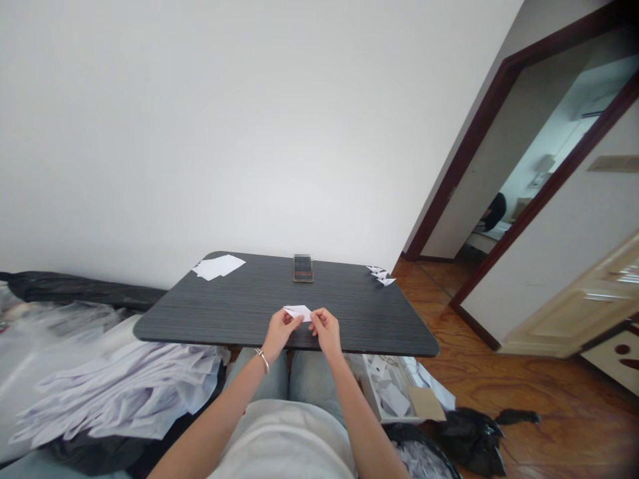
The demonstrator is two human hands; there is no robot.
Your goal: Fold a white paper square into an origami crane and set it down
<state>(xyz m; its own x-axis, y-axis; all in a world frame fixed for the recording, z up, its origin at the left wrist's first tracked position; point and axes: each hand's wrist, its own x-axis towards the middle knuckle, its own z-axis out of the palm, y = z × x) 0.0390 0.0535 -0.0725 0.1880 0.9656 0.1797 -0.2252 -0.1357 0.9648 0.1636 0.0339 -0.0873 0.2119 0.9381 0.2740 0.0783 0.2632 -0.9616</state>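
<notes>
I see both hands point(304, 329) up at the near edge of the desk point(349, 326), close together and closing on a small folded white paper point(297, 313). The left hand point(281, 332) pinches the paper's near end between its fingertips, and the right hand point(325, 331) has its fingertips against the other end. Neither hand is released or in a full fist. The paper sits just over the desk surface, between the hands. Holding it from both sides looks like a way to keep the fold from springing open, though I can't tell the exact crease from here.

A few loose white sheets point(218, 267) lie at the far left corner of the desk, and small folded paper pieces point(381, 275) sit at the far right corner. A phone point(303, 268) stands upright at the far edge, screen unreadable. Keeping these at the far edge seems to leave the middle free for the hands.

Below the desk on the right is a white box of paper pieces point(387, 392), with a black plastic bag point(469, 439) beside it. On the left is a heap of pale sheets point(120, 392), probably within easy reach of the person's seat.
</notes>
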